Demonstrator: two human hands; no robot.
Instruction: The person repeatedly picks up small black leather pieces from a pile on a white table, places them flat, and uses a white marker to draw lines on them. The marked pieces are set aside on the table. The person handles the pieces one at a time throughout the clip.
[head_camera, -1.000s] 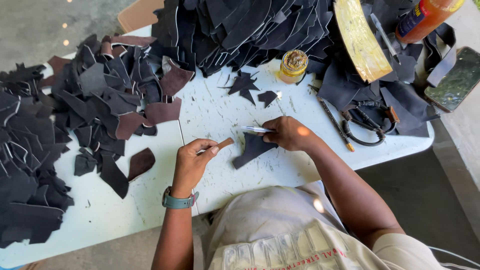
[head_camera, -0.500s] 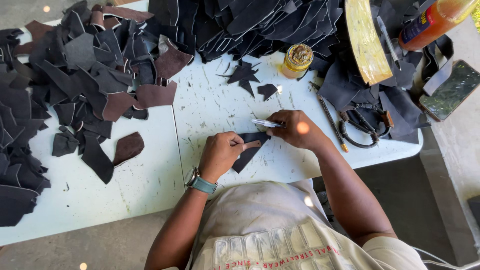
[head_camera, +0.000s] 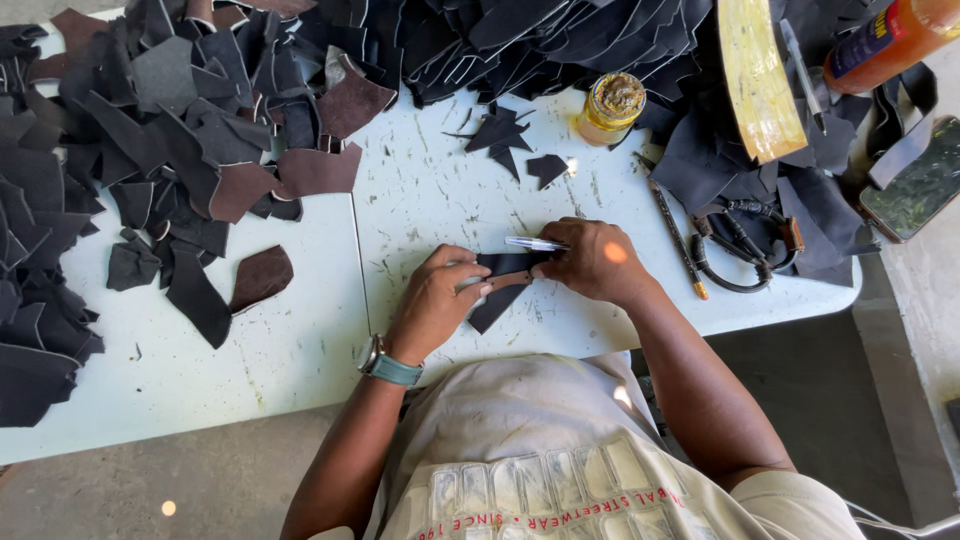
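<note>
My left hand presses a small brown template piece onto a dark leather piece lying on the white table. The hand wears a watch with a teal strap. My right hand holds a silver pen at the top edge of the same leather piece, with its fingers also touching the leather. Both hands meet over the piece near the table's front edge.
Heaps of black and brown leather cut-outs cover the left and back of the table. A small open glue jar, a yellow curved board, an orange bottle, scissors, a thin stick and a phone lie at the right.
My left hand moved right and set the brown template down on the dark leather piece. The right hand kept the pen at the piece. The camera view shifted.
</note>
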